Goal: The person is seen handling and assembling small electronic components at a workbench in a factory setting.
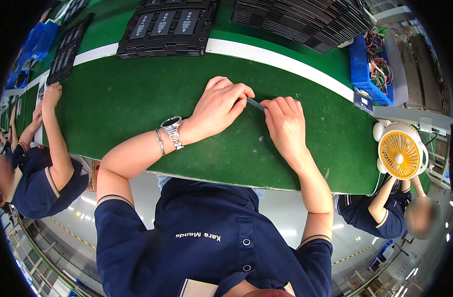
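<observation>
Between my two hands runs a short, narrow, grey translucent strip, held just above the green work surface. My left hand pinches its left end between thumb and forefinger, the other fingers curled. At the right end my right hand grips it with bent fingers, the back of the hand facing up. What exactly the strip is cannot be made out. A silver watch and a thin bangle sit on my left wrist.
Beyond a white line lie a black tray of dark flat parts and a tall stack of black trays. A blue bin of wires and a yellow-and-white fan stand right. Co-workers sit either side; one reaches toward another tray.
</observation>
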The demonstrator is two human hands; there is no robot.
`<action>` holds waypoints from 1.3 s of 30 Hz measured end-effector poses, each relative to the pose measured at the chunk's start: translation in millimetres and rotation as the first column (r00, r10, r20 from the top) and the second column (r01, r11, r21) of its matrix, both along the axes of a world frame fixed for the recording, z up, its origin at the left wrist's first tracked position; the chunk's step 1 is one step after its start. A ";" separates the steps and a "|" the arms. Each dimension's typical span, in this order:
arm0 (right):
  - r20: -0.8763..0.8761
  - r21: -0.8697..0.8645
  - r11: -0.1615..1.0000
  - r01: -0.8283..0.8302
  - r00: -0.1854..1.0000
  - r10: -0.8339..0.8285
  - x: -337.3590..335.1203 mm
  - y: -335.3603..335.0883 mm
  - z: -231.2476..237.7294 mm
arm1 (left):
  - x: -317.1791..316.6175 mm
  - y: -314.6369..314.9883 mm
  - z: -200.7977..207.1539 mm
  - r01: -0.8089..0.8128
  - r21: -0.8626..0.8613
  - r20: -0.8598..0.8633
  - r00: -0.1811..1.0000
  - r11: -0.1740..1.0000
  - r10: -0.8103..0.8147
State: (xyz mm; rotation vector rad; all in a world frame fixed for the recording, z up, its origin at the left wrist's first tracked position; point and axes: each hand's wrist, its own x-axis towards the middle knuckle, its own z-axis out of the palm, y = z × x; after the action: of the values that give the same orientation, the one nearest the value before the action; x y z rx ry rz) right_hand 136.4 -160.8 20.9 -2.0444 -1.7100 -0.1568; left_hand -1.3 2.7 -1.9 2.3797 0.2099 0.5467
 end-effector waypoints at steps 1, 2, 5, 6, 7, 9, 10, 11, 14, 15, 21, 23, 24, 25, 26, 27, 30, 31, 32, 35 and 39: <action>0.001 0.000 1.000 0.000 1.000 0.000 -0.1 -0.2 -0.1 | 0.0 -0.1 0.1 0.012 -0.003 -0.007 1.000 1.000 -0.012; -0.002 -0.005 1.000 0.000 1.000 0.000 -0.2 -0.5 -0.1 | -0.1 -0.2 0.2 0.023 -0.007 -0.015 1.000 1.000 -0.024; -0.007 -0.011 1.000 0.001 1.000 -0.001 -0.7 -1.2 -0.4 | -0.5 -0.1 -0.4 0.031 -0.013 -0.023 0.999 0.999 -0.031; -0.009 -0.012 1.000 0.002 1.000 -0.002 -0.8 -0.9 -0.5 | -0.7 0.1 -0.4 0.029 -0.013 -0.023 0.999 0.999 -0.030; -0.010 -0.012 1.000 0.000 1.000 0.000 -0.9 -0.5 -0.5 | -1.1 0.3 -0.6 0.031 -0.015 -0.018 0.999 0.999 -0.031; -0.011 -0.010 1.000 -0.003 1.000 0.003 -0.8 -0.4 -0.2 | -1.0 0.2 -0.2 0.033 -0.016 -0.013 0.999 0.999 -0.033; -0.010 -0.008 1.000 -0.002 1.000 0.002 -0.7 -0.7 0.4 | -0.5 -0.1 0.4 0.033 -0.017 -0.011 0.999 0.999 -0.033; -0.007 -0.008 1.000 -0.001 1.000 0.001 -0.7 -1.1 1.2 | -0.2 -0.5 1.1 0.034 -0.018 -0.010 0.999 0.999 -0.034; -0.003 -0.011 1.000 -0.005 1.000 0.005 -0.5 -0.2 1.6 | 0.2 0.0 1.0 0.031 -0.012 -0.007 1.000 0.999 -0.031; -0.001 -0.012 1.000 -0.007 1.000 0.007 -0.5 -0.1 1.7 | 0.2 0.0 0.9 0.031 -0.012 -0.007 1.000 0.999 -0.031; -0.002 -0.002 1.000 -0.011 1.000 0.011 -0.8 -0.1 1.3 | 0.2 -0.1 0.4 0.030 -0.010 -0.010 0.999 0.999 -0.030; -0.001 -0.006 1.000 -0.009 1.000 0.009 -1.5 -0.3 2.1 | 0.0 -0.2 1.0 0.030 -0.006 -0.017 0.999 1.000 -0.030; 0.002 -0.010 1.000 -0.007 1.000 0.007 -1.7 -0.3 2.1 | 0.0 -0.3 0.8 0.030 -0.006 -0.017 0.999 1.000 -0.030; 0.002 -0.010 1.000 -0.007 1.000 0.007 -1.7 -0.4 2.0 | -0.1 -0.5 0.6 0.031 -0.008 -0.016 0.999 0.999 -0.031; 0.001 -0.009 1.000 -0.009 1.000 0.009 -1.7 -0.5 1.7 | -0.1 -0.6 0.3 0.031 -0.010 -0.015 0.999 0.999 -0.031; 0.000 -0.007 1.000 -0.012 1.000 0.012 -1.6 -0.4 1.7 | 0.0 -0.5 0.4 0.031 -0.010 -0.015 0.999 0.999 -0.031; 0.000 -0.008 1.000 -0.012 1.000 0.012 -1.3 -0.2 2.1 | 0.1 -0.3 0.6 0.033 -0.012 -0.015 0.999 0.999 -0.034; 0.000 -0.008 1.000 -0.011 1.000 0.011 -1.4 -0.3 2.2 | 0.2 -0.4 1.0 0.033 -0.014 -0.015 0.999 0.999 -0.033; 0.000 -0.010 1.000 -0.010 1.000 0.010 -1.6 -0.3 2.5 | 0.3 -0.5 1.1 0.033 -0.017 -0.014 0.999 0.999 -0.033; -0.002 -0.010 1.000 -0.011 1.000 0.011 -2.0 0.0 2.6 | 0.0 -0.2 0.5 0.029 -0.008 -0.011 1.000 1.000 -0.029; -0.004 -0.009 1.000 -0.010 1.000 0.010 -1.5 0.0 1.6 | 0.5 -0.1 0.3 0.032 -0.006 -0.014 0.999 0.999 -0.032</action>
State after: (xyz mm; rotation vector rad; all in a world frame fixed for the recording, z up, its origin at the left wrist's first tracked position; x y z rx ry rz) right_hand 134.9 -160.8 22.5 -2.0410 -1.7213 -0.1414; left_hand -0.8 2.7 -1.6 2.3776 0.1795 0.5144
